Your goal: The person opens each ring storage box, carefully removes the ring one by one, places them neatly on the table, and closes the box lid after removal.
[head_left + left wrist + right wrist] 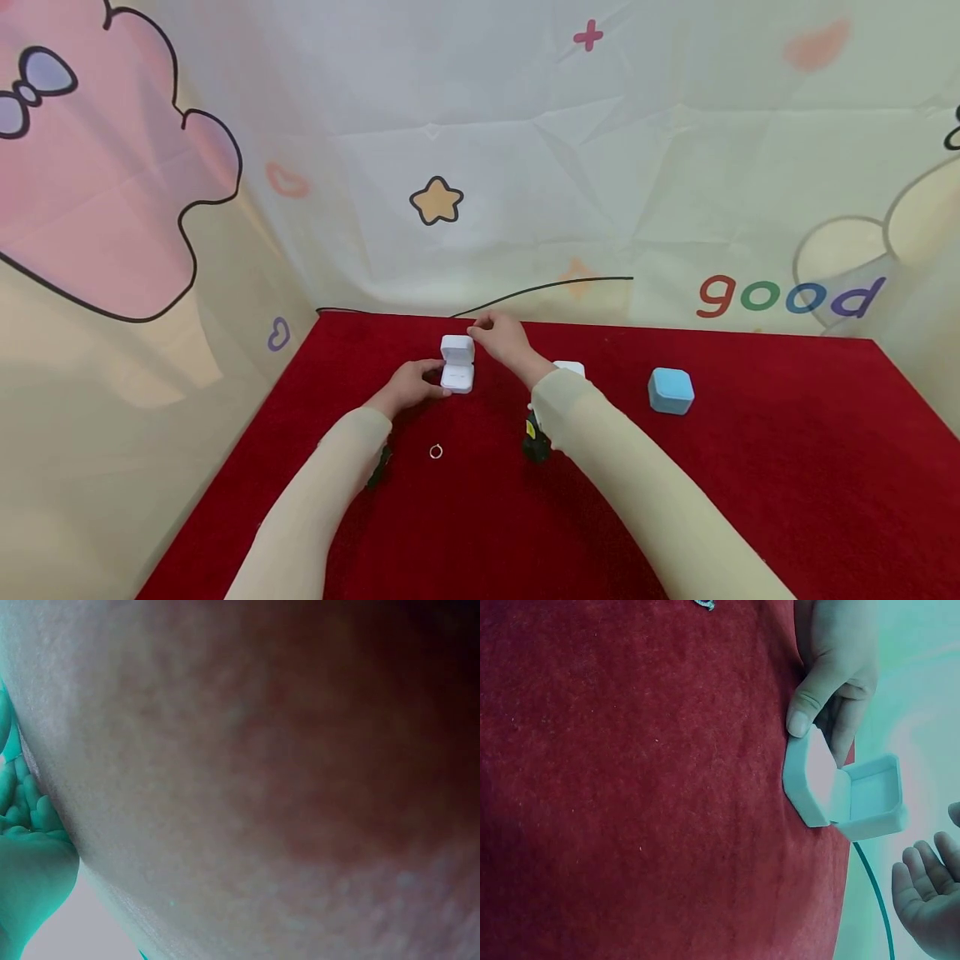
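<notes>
A white ring box stands on the red cloth with its lid raised. My left hand grips the base from the left, thumb on the near side. In the right wrist view that thumb presses the edge of the ring box. My right hand is beside the raised lid at its upper right. The right wrist view shows the right hand apart from the lid, fingers loosely bent and holding nothing. A silver ring lies on the cloth nearer me. Skin blocks most of the left wrist view.
A light blue box stands shut to the right. Another white box is partly hidden behind my right forearm. The red cloth reaches back to a printed curtain.
</notes>
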A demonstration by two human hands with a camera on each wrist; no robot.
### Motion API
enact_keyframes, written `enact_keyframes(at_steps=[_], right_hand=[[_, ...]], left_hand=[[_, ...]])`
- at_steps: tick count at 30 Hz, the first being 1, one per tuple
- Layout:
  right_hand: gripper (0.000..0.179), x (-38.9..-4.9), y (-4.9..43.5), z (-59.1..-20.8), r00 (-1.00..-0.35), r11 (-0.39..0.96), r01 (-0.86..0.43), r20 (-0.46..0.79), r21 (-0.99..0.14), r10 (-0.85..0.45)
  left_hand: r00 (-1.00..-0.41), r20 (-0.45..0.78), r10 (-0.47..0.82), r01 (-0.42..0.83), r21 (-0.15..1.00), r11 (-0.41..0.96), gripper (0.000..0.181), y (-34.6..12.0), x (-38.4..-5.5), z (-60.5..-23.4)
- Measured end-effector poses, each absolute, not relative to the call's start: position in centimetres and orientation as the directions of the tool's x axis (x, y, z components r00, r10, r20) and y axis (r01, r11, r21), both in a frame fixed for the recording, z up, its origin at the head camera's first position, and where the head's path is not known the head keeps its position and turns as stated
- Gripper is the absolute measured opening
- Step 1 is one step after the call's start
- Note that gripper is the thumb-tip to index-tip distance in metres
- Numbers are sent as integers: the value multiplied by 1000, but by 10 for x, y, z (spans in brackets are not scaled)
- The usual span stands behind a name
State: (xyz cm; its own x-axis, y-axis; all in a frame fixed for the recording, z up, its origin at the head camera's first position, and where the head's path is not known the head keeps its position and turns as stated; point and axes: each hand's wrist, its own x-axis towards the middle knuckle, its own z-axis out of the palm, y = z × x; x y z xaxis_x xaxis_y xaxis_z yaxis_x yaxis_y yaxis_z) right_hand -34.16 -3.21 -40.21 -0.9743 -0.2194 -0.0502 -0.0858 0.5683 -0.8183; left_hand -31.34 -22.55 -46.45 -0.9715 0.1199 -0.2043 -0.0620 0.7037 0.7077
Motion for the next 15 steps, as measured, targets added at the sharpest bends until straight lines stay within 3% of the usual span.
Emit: enact_keyframes(at_steps=[15], right_hand=[[41, -342, -36, -409, -964, 595, -106, -64, -796, -257]], left_hand=[[-970, -208, 123, -62, 706, 706, 61, -226, -313, -464]])
